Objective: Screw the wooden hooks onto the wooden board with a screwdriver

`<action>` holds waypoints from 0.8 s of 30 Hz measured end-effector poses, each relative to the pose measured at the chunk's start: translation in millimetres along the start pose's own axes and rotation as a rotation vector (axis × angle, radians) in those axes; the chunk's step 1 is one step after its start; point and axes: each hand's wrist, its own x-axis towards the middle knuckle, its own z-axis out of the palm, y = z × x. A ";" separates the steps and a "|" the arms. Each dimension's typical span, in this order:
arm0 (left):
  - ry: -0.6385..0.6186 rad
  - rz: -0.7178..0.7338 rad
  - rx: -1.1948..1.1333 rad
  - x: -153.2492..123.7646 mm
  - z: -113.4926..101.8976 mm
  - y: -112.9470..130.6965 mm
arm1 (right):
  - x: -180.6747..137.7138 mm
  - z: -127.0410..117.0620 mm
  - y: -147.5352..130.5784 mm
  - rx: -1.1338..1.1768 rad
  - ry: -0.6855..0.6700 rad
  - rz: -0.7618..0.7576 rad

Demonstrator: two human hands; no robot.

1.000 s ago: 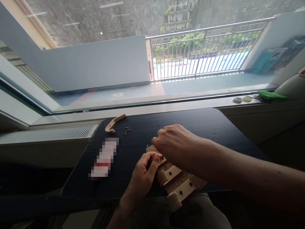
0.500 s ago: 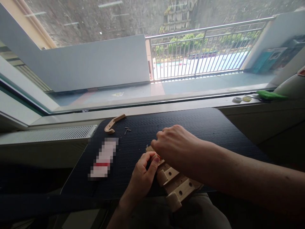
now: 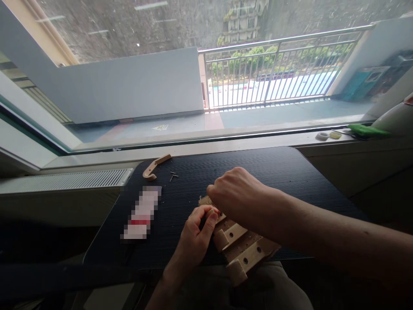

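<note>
A pale wooden rack (image 3: 240, 249) with raised blocks and drilled holes lies at the near edge of a black ribbed table (image 3: 284, 172), partly overhanging it. My left hand (image 3: 195, 237) pinches the rack's far left end, thumb and fingers closed on the wood. My right hand (image 3: 237, 196) is closed in a fist above the same end, pressing down on a spot hidden under it; what it holds does not show.
A curved wooden hook (image 3: 155, 165) and two small screws (image 3: 173, 175) lie at the table's far left. A blurred white and red packet (image 3: 142, 213) lies left of my hands. Tape rolls (image 3: 327, 135) and a green item (image 3: 368, 130) sit on the window sill.
My hands and the rack have barely shifted; the right fist has twisted slightly over the rack's end.
</note>
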 end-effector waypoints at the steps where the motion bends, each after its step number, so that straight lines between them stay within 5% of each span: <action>1: -0.001 -0.003 0.001 0.4 -0.4 -0.8 | -1.0 0.0 0.8 -0.003 0.024 -0.008; 4: -0.002 -0.010 0.002 1.9 -2.3 -4.2 | -5.5 -2.9 1.7 -0.016 0.064 -0.034; 9: 0.004 -0.024 0.004 2.6 -3.9 -5.3 | -8.8 -6.4 0.1 0.009 -0.060 -0.046; 24: -0.004 0.012 0.013 2.2 -2.0 -8.5 | -5.0 8.2 10.1 0.045 0.019 -0.056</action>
